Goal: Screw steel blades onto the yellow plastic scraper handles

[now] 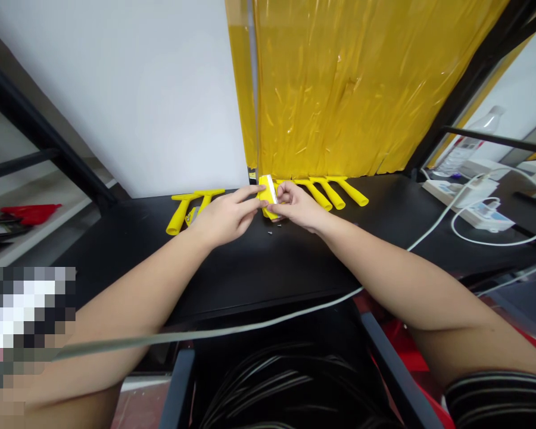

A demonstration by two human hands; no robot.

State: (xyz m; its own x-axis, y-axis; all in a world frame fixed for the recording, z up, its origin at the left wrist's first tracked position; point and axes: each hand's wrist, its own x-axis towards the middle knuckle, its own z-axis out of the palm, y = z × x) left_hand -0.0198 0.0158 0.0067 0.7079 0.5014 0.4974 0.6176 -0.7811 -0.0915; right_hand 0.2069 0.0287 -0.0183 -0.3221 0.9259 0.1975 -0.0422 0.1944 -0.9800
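Observation:
Both hands meet over a small flat yellow piece [263,195] with a pale strip along one edge, held tilted just above the black table [268,268]. My left hand [227,215] pinches its left side with thumb and forefinger. On the right side, the fingers of my right hand [300,206] are curled, thumb and forefinger closed on the pale strip's edge. Two tiny screws [270,233] lie on the tabletop below. Beyond my right hand, several yellow T-shaped handles [352,193] lie in a row. More yellow T-shaped handles [175,221] rest left of my left hand, partly hidden by it.
A white panel [161,95] and a yellow film-covered panel [330,89] stand behind the table. To the right are power strips [482,211], a plastic bottle [469,143] and loose white cables. One cable [250,326] crosses in front of the table edge, near my forearms.

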